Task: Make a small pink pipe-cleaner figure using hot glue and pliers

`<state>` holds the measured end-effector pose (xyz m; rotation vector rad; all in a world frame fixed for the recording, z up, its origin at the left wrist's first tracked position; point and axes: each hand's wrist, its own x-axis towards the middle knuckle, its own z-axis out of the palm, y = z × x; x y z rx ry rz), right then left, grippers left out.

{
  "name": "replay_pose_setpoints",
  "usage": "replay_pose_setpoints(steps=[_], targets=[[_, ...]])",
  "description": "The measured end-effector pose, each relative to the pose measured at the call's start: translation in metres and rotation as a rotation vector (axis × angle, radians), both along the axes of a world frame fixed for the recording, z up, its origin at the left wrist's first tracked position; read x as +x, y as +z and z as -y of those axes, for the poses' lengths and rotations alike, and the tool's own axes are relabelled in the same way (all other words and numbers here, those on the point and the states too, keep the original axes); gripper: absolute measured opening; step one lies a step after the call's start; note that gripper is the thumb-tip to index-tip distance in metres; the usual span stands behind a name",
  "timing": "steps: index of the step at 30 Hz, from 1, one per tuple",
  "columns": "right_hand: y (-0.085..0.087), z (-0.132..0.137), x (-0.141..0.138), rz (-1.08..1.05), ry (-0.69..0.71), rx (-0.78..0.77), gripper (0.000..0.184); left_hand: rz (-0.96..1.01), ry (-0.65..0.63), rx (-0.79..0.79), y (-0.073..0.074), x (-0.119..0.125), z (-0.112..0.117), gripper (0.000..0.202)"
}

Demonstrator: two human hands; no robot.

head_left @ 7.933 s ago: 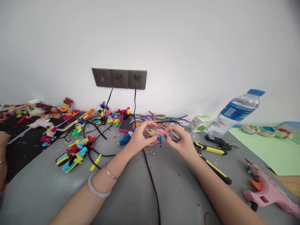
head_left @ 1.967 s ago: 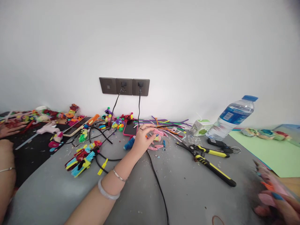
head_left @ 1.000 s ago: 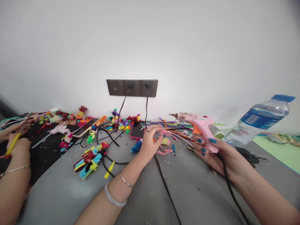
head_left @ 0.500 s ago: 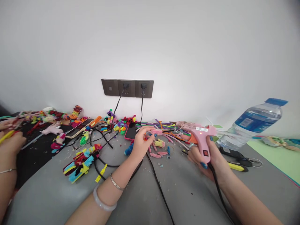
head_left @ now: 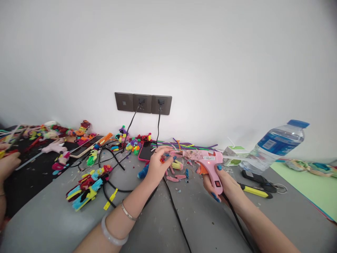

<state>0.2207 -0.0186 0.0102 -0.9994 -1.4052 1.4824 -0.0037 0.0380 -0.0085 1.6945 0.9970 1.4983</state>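
Note:
My right hand [head_left: 219, 184] is wrapped round the handle of a pink hot glue gun [head_left: 210, 165], whose small light glows orange. Its nozzle points left and reaches my left hand [head_left: 160, 162]. Between the left fingertips is a small pink fuzzy piece [head_left: 173, 153], partly hidden by the fingers; whether the nozzle touches it I cannot tell. Below the nozzle lie loose pink fuzzy scraps [head_left: 176, 177] and a pale yellow piece [head_left: 177, 165]. A blue fuzzy piece [head_left: 143, 171] lies beside my left wrist.
Pipe-cleaner figures [head_left: 86, 189] and black cables [head_left: 175, 207] spread over the grey table. Phones [head_left: 144, 151] lie behind. A water bottle [head_left: 273, 146], car key [head_left: 254, 176] and yellow cutter [head_left: 255, 190] are at right. Another person's hand [head_left: 9, 165] works at far left.
My right hand has brought the glue gun left, so its nozzle is now at the pink piece in my left fingers. The view has shifted slightly.

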Motion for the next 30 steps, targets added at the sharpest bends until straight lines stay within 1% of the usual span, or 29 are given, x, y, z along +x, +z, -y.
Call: replay_pose_setpoints(steps=[5,9,12,16,24,27,30], targets=[[0.0015,0.0009,0.0002,0.018,-0.021,-0.001,0.055,-0.028,-0.003,0.023,0.0029,-0.0010,0.0015,0.020],[0.0012,0.0010,-0.0003,0.058,-0.021,0.016,0.058,-0.032,-0.016,0.035,0.0030,-0.0009,0.0015,0.020],[-0.0006,-0.0003,-0.0004,0.069,-0.009,0.051,0.059,-0.026,-0.020,0.035,0.0024,0.0000,0.0010,0.019],[-0.0019,-0.0019,0.0005,0.114,0.006,0.060,0.062,-0.033,-0.012,0.049,0.0021,0.0004,0.0008,0.019],[0.0022,-0.0016,0.0043,0.159,0.070,0.033,0.064,-0.022,-0.011,0.055,0.0015,0.0003,0.0005,0.017],[0.0025,-0.0011,0.0031,0.147,0.047,0.026,0.062,-0.014,-0.017,0.046,0.0014,0.0005,0.0001,0.018],[0.0027,-0.0004,0.0011,0.135,-0.012,0.034,0.060,-0.020,-0.024,0.030,0.0020,0.0003,0.0006,0.017]])
